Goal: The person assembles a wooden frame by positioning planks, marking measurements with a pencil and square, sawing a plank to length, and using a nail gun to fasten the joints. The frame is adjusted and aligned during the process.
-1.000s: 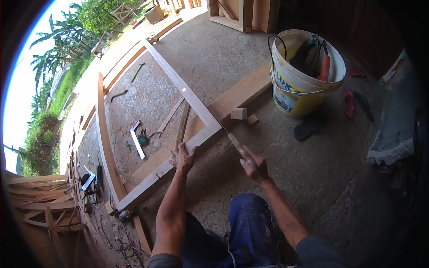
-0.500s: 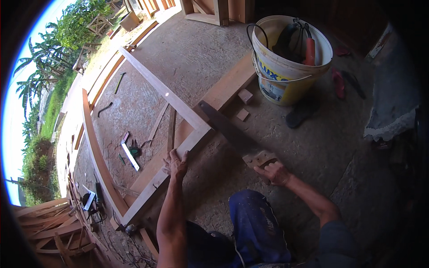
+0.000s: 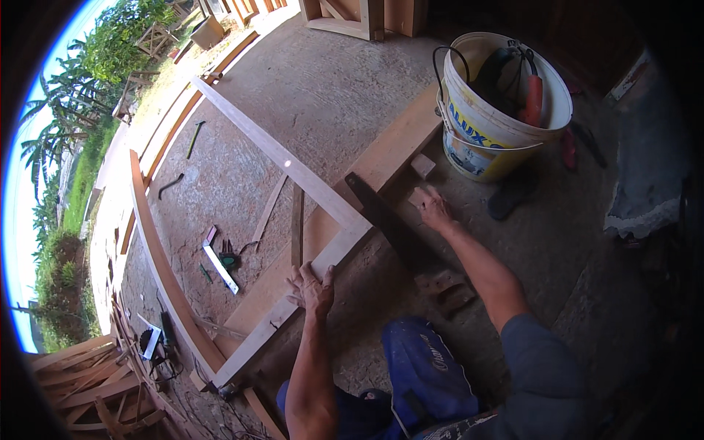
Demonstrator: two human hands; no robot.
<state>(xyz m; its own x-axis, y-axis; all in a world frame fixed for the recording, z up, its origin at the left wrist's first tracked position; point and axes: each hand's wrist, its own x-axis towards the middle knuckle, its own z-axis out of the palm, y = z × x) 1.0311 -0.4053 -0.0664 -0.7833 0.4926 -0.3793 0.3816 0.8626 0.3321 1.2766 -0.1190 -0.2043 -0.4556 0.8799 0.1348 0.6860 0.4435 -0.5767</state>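
My left hand (image 3: 314, 295) rests with its fingers spread on the near rail of a wooden frame (image 3: 253, 339). The frame's corner lies over a wide plank (image 3: 381, 150). My right hand (image 3: 435, 211) is closed at its fingertips on a small wood block (image 3: 417, 196) at floor level. A similar wood block (image 3: 423, 166) sits just beyond it. Between my hands a handsaw (image 3: 389, 227) lies unheld, its blade tip over the plank by the frame's corner and its handle toward my knee.
A white bucket (image 3: 466, 139) holding corded tools stands at the right, with a dark sandal (image 3: 511, 196) beside it. Inside the frame lie a try square (image 3: 220, 258), a hammer (image 3: 195, 139) and thin wood strips. Scrap wood (image 3: 92, 374) is piled at lower left.
My right hand has let go of the handsaw and reached forward to the small block. The saw now lies on its own. My left hand stays on the rail; the view has shifted slightly.
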